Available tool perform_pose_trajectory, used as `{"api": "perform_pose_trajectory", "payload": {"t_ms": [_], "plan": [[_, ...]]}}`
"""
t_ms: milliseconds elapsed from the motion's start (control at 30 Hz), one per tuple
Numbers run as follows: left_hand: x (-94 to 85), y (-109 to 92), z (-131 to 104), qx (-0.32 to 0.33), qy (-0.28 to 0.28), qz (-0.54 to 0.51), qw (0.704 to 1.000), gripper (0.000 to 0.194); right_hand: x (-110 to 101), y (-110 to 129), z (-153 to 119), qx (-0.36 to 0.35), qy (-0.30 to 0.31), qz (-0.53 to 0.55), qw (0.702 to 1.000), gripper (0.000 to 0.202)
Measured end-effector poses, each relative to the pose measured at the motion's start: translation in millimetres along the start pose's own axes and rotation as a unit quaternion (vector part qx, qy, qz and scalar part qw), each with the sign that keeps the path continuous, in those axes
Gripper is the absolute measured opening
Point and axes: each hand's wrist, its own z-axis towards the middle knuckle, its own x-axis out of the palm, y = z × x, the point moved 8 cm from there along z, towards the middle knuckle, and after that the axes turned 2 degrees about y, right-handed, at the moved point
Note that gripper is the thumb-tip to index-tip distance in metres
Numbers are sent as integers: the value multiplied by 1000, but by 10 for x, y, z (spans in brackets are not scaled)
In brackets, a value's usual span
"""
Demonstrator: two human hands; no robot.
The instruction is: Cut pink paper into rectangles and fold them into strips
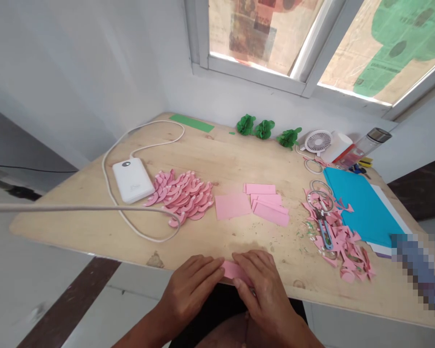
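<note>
A small strip of pink paper [235,270] lies at the table's front edge, pressed between my two hands. My left hand [195,287] has its fingers close together on the strip's left end. My right hand [263,282] covers the right end, thumb below and fingers on top. Just beyond them rests a flat pink paper rectangle [232,206], with several folded pink paper pieces [270,212] to its right. Further left is a heap of curved pink paper cutouts [186,195]. Scissors [324,227] lie on pink paper scraps [344,246] at the right.
A white power bank [132,180] with a looping white cable [110,186] occupies the left. Along the back are a green paper strip [192,123], three green paper shapes [264,129], a small fan [318,141] and a clear bottle [362,147]. A blue sheet [362,205] lies right.
</note>
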Motion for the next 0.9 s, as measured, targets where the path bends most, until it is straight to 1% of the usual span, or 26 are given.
{"api": "perform_pose_trajectory", "payload": {"t_ms": [167,300,400,467,533,600,667,733,800,900], "plan": [[84,25,54,44,6,-14,999,29,-27,-99,20,20,22,34,999,35],[111,45,171,51,21,-24,998,29,-51,-183,30,29,25,61,997,37],[78,129,295,16,4,-2,1000,30,-146,-281,83,19,5,22,1000,37],[101,247,384,-30,4,45,999,28,-280,-363,154,1,-41,-39,998,36],[208,379,468,-69,38,105,991,26,-426,-462,235,-6,-99,-120,988,34],[378,512,521,-103,102,157,977,31,-503,-554,311,-3,-128,-188,974,32],[512,604,526,-130,150,188,962,37,-503,-610,357,-8,-134,-218,967,34],[581,609,489,-135,172,199,955,41,-462,-635,355,-11,-133,-220,966,36],[582,552,411,-129,176,195,956,41,-408,-640,313,-12,-130,-213,968,38],[499,440,246,-132,170,177,960,41,-342,-628,237,-8,-125,-201,972,40]]}}
